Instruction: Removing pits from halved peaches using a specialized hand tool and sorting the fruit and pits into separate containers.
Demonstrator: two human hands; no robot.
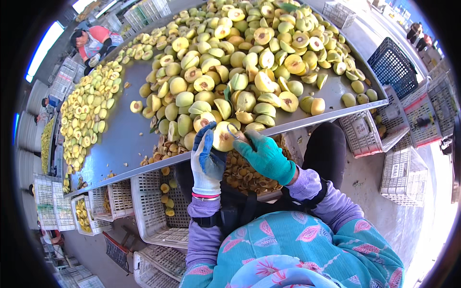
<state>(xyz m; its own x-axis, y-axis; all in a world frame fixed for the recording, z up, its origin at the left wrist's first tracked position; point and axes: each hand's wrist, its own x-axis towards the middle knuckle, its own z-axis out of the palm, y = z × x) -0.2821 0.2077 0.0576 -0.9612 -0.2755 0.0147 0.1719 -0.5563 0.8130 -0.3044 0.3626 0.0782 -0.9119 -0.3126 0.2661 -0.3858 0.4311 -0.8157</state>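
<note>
My left hand (208, 161), in a white glove with blue-coated fingers, holds a cut yellow apricot half (223, 137) at the near edge of the metal table (129, 156). Its cut face points up. In a green glove, my right hand (268, 157) grips a small pitting tool (235, 133) with a curved metal loop. The loop rests on or close against the fruit's centre; exact contact cannot be told. Just beyond both hands lies a large heap of halved yellow-green apricots (201, 81), several with brown stones showing.
Below the table edge, scraps and stones (240, 173) fill a container between my knees. White plastic crates (158, 225) stand left, more (406, 177) right, beside a dark blue crate (394, 67). A second fruit pile (89, 120) covers the table's left end, where a co-worker (98, 43) leans in.
</note>
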